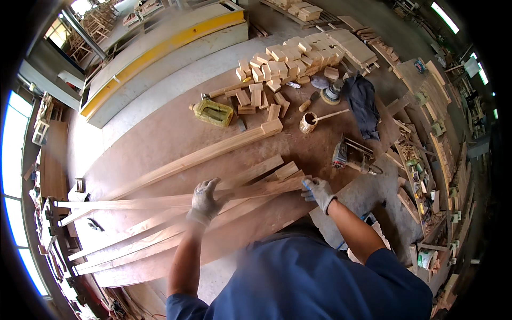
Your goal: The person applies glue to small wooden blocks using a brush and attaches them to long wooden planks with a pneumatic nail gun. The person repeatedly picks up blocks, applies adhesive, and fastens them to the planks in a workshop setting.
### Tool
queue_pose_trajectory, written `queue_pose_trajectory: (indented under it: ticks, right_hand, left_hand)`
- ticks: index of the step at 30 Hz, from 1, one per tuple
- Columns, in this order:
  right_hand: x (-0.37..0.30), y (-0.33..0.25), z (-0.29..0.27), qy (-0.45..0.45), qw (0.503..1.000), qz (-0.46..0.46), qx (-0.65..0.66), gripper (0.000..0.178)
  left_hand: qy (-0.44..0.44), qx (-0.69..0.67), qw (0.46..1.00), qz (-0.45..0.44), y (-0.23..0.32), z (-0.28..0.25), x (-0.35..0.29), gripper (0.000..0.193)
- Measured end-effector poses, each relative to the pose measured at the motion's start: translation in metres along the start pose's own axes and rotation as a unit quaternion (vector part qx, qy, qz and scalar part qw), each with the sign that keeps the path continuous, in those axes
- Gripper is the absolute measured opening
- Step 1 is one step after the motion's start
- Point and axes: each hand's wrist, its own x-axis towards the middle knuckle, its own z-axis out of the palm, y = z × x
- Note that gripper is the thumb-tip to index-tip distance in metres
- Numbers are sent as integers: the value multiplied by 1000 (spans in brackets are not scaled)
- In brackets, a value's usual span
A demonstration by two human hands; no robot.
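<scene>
A long wooden strip lies crosswise in front of me, its far left part reaching past the table's left side. My left hand, in a grey work glove, is closed around it near the middle, thumb raised at the top edge. At the strip's right end, my right hand, also gloved, grips it with the fingers bent over the end. Several more long wooden strips lie under and beside it, slightly fanned out. Farther back, a thicker wooden beam rests slantwise on the brown tabletop.
Behind the beam stand a yellowish plastic bottle, a glue pot with a stick, and a heap of wooden blocks. A sander, a dark cloth and a power tool lie at the right. Wood scraps fill a rack.
</scene>
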Motion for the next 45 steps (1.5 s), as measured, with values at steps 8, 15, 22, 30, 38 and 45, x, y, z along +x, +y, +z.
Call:
queue_pose_trajectory:
  ticks: [8, 15, 22, 30, 38, 45]
  right_hand:
    - [34, -22, -39, -255, 962, 66, -74, 33]
    - [46, -32, -51, -303, 941, 53, -141, 41]
    - [39, -28, -75, -259, 953, 13, -154, 41]
    - [20, -22, -107, -160, 987, 6, -1, 30]
    - [45, -96, -129, -68, 993, -96, -2, 32]
    - [119, -173, -113, 67, 949, -302, -52, 42]
  left_hand:
    - [45, 9, 996, -81, 77, 58, 83, 53]
    - [68, 9, 990, -123, 134, 115, 193, 49]
    - [43, 83, 989, -114, 138, 152, 294, 57]
    - [-140, 136, 946, -260, 148, 165, 358, 56]
    - [86, -197, 962, -170, 135, 156, 335, 37]
    - [-13, -513, 858, -18, 202, 102, 238, 35]
